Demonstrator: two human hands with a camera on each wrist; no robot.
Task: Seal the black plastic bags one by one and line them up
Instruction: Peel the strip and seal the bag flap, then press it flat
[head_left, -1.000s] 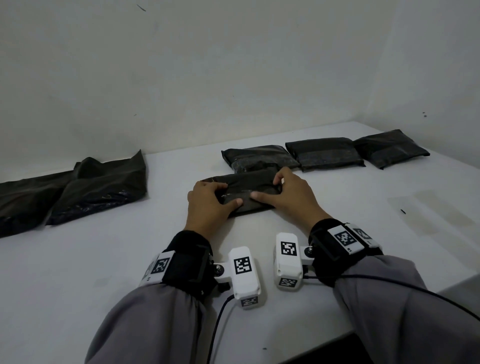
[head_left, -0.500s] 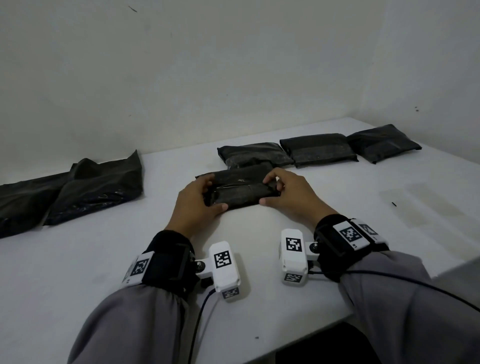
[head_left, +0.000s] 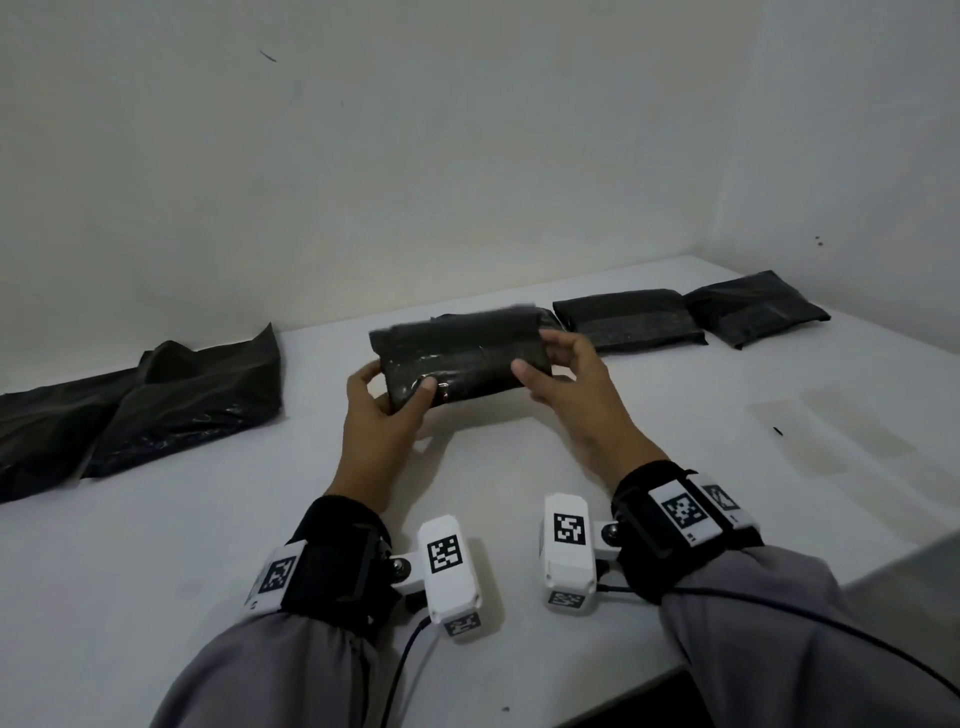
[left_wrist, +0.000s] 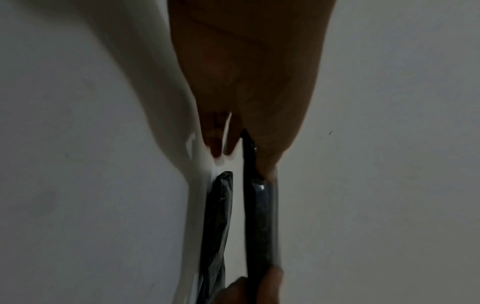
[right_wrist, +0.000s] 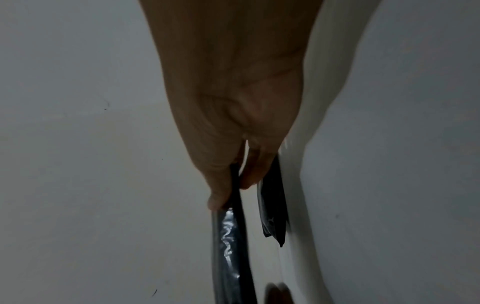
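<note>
Both hands hold one folded black plastic bag (head_left: 462, 358) in the air above the white table (head_left: 208, 519). My left hand (head_left: 400, 395) pinches its left end, thumb on the near face. My right hand (head_left: 537, 358) pinches its right end the same way. The left wrist view has the held bag (left_wrist: 262, 222) edge-on between thumb and fingers of the left hand (left_wrist: 245, 156). The right wrist view shows the same bag (right_wrist: 228, 236) in the right hand (right_wrist: 233, 189). Two sealed bags (head_left: 628, 317) (head_left: 758, 309) lie in a row at the back right. The held bag hides the spot behind it.
Two loose, flat black bags (head_left: 182, 395) (head_left: 52, 421) lie overlapping at the far left by the wall. Another bag (left_wrist: 218, 216) lies on the table just beyond the held one. The table's front edge runs at the lower right, and walls close the back and right.
The bag lay on the table under both pressing hands. Both hands then gripped its ends and have lifted it up and away, toward the row of sealed bags.
</note>
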